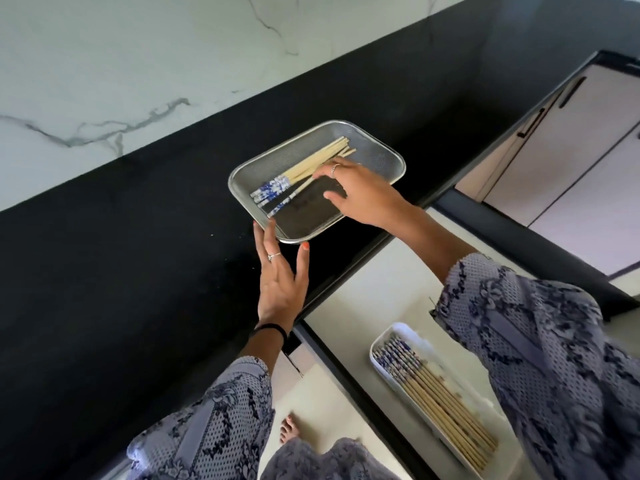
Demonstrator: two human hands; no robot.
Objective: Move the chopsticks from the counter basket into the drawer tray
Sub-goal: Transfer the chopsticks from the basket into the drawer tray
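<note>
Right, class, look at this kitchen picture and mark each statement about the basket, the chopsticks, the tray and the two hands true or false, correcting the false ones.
1. The metal basket sits on the black counter. True.
2. The basket is empty. False: several chopsticks lie in it.
3. The white tray in the open drawer already holds chopsticks. True.
4. The left hand is lifting a chopstick. False: its fingers are straight and touch the basket's near corner.
5. The right hand reaches into the basket, fingers on the chopsticks. True.
</note>
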